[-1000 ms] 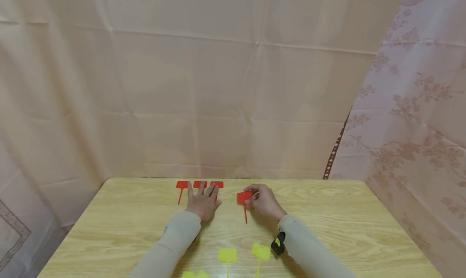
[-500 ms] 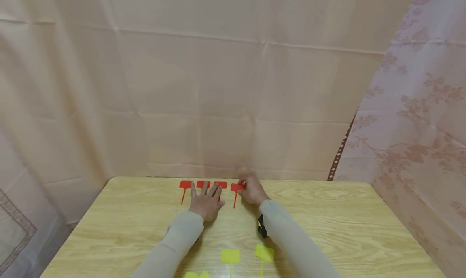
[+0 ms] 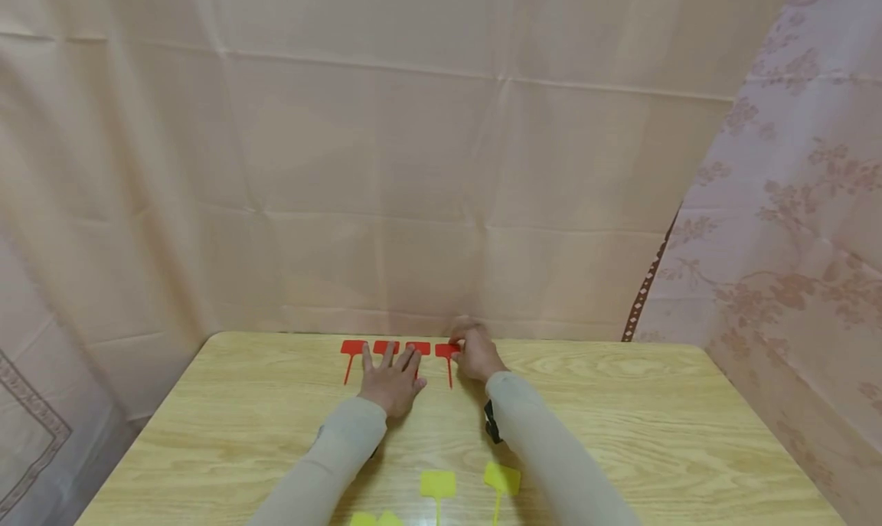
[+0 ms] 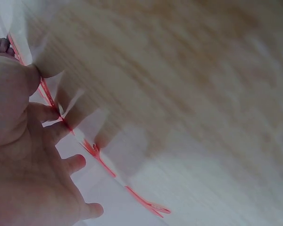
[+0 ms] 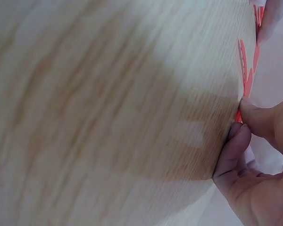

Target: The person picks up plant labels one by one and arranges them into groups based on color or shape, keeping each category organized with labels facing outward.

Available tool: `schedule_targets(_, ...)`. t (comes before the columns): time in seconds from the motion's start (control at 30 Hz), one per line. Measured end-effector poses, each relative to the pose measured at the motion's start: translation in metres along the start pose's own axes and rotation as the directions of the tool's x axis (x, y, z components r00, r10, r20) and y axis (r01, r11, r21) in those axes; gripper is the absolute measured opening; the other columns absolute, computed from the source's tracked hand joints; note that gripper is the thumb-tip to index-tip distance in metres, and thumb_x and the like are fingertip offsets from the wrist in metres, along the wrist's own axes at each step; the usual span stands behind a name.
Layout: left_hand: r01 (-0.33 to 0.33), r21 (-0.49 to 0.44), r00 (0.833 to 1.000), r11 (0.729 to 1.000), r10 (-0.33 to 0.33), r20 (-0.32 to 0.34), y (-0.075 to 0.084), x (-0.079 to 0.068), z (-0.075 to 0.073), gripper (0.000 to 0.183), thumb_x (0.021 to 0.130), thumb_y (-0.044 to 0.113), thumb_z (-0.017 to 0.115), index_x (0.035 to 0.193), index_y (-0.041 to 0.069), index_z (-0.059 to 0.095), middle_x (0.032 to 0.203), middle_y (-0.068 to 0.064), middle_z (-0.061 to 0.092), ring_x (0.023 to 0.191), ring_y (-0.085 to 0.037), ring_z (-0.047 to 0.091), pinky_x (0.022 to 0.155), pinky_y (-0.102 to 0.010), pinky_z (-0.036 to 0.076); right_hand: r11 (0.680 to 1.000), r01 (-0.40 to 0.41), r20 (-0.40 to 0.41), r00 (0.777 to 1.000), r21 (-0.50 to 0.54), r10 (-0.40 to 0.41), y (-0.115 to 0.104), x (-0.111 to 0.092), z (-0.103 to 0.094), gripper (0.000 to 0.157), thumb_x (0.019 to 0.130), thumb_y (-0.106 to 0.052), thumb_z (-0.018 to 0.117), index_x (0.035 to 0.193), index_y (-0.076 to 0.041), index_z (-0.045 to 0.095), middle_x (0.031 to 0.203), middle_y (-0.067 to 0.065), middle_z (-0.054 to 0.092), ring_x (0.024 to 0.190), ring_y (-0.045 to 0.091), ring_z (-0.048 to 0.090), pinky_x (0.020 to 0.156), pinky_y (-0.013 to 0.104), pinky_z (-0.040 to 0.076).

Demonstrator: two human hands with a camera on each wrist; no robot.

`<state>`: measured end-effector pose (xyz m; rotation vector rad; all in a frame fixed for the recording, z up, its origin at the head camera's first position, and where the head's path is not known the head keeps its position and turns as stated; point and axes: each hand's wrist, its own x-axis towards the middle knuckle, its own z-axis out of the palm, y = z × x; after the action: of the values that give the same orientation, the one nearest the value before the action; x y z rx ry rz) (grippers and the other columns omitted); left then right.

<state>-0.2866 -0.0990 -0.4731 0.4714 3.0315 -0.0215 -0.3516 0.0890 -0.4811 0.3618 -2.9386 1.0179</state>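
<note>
Several red T-shaped plant labels lie in a row along the table's far edge, stems toward me. My right hand point(image 3: 478, 355) pinches the rightmost red plant label point(image 3: 444, 351) by its right end. In the right wrist view, thumb and fingertips meet at this label point(image 5: 247, 82) by the table edge. My left hand point(image 3: 393, 388) lies with spread fingers over the middle two labels, its fingertips touching the second label point(image 3: 381, 347) and the third label point(image 3: 423, 348). Left of that hand is the first label point(image 3: 354, 347). The left fingers partly cover the middle labels' stems.
Nearer me on the wooden table point(image 3: 620, 434) lie a yellow plant label point(image 3: 438, 483) and, right of it, a tilted yellow label point(image 3: 501, 477). More yellow pieces point(image 3: 363, 520) are cut off by the bottom frame edge. A beige curtain point(image 3: 386, 166) hangs behind the table.
My right hand has moved the red plant label away from me and left, into line with the others at the far edge. The left hand stays on the middle labels. The view has shifted slightly.
</note>
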Motion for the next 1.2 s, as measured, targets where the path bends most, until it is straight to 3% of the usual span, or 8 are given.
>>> schedule_targets(0.23,0.004,-0.008,1.0,1.0,-0.004,-0.006,-0.001,0.002,0.003,0.059,0.108,0.047,0.04,0.158,0.017,0.038,0.164,-0.001,0.034,0.152,-0.034,0.023,0.115,-0.073,0.006,1.0,-0.019,-0.005,1.0,0.008,0.019,-0.001,0.0,0.0,0.016,0.09,0.002,0.073,0.105,-0.004,0.074,0.132,0.013,0.059,0.126,0.037,0.051,0.099,0.053,0.048)
schedule_targets(0.53,0.014,-0.014,1.0,1.0,-0.014,0.004,-0.001,0.003,0.004,0.06,0.108,0.048,0.039,0.16,0.017,0.035,0.165,-0.001,0.031,0.153,-0.034,0.021,0.115,-0.072,0.005,0.984,0.175,-0.045,0.984,0.043,-0.173,0.002,-0.008,-0.007,0.023,0.081,0.013,0.072,0.103,0.005,0.07,0.126,0.019,0.06,0.104,0.035,0.058,0.085,0.047,0.054)
schedule_targets(0.77,0.012,-0.02,1.0,1.0,-0.012,-0.012,-0.002,0.002,0.004,0.059,0.108,0.046,0.04,0.158,0.016,0.038,0.164,-0.001,0.033,0.152,-0.034,0.023,0.115,-0.072,0.007,0.954,0.27,0.166,0.955,-0.134,-0.247,-0.024,-0.057,-0.017,0.012,0.084,-0.001,0.076,0.095,-0.007,0.076,0.088,0.005,0.064,0.082,0.02,0.058,0.073,0.037,0.05)
schedule_targets(0.87,0.005,-0.02,1.0,1.0,-0.006,-0.026,-0.003,0.003,0.007,0.059,0.108,0.047,0.04,0.158,0.016,0.038,0.164,-0.001,0.033,0.152,-0.034,0.023,0.115,-0.072,0.006,0.914,0.371,0.269,0.908,-0.164,-0.32,-0.042,-0.089,-0.015,0.009,0.086,-0.009,0.08,0.094,-0.012,0.077,0.083,-0.006,0.06,0.076,0.008,0.055,0.07,0.026,0.049)
schedule_targets(0.93,0.0,-0.028,1.0,1.0,-0.001,-0.028,-0.002,0.002,0.006,0.06,0.108,0.047,0.041,0.158,0.016,0.038,0.164,-0.002,0.033,0.152,-0.035,0.023,0.115,-0.072,0.006,0.875,0.459,0.333,0.858,-0.156,-0.391,-0.054,-0.112,-0.013,0.01,0.087,-0.017,0.082,0.097,-0.016,0.077,0.084,-0.011,0.059,0.076,0.001,0.053,0.07,0.019,0.047)
schedule_targets(1.0,-0.006,-0.033,1.0,0.999,0.006,-0.028,-0.002,0.001,0.004,0.06,0.107,0.047,0.043,0.158,0.015,0.038,0.164,-0.002,0.034,0.152,-0.035,0.023,0.115,-0.073,0.006,0.83,0.545,0.397,0.792,-0.119,-0.463,-0.066,-0.134,-0.01,0.014,0.089,-0.024,0.081,0.102,-0.019,0.076,0.089,-0.014,0.058,0.08,-0.004,0.052,0.072,0.015,0.046)
schedule_targets(1.17,-0.01,-0.038,1.0,0.999,0.01,-0.014,0.0,-0.002,-0.002,0.059,0.108,0.045,0.043,0.158,0.014,0.038,0.164,-0.003,0.033,0.152,-0.035,0.022,0.115,-0.073,0.006,0.662,0.749,0.468,0.592,-0.02,-0.656,-0.081,-0.171,0.012,0.026,0.098,-0.035,0.069,0.119,-0.019,0.072,0.102,-0.012,0.057,0.088,-0.007,0.047,0.076,0.004,0.037)
schedule_targets(1.2,-0.009,-0.036,1.0,0.999,0.008,-0.014,0.0,-0.002,-0.002,0.059,0.108,0.045,0.042,0.158,0.014,0.038,0.164,-0.003,0.033,0.152,-0.035,0.022,0.115,-0.072,0.006,0.673,0.739,0.472,0.59,0.01,-0.655,-0.083,-0.176,0.018,0.025,0.101,-0.035,0.065,0.118,-0.018,0.07,0.1,-0.012,0.056,0.086,-0.008,0.046,0.074,0.002,0.036)
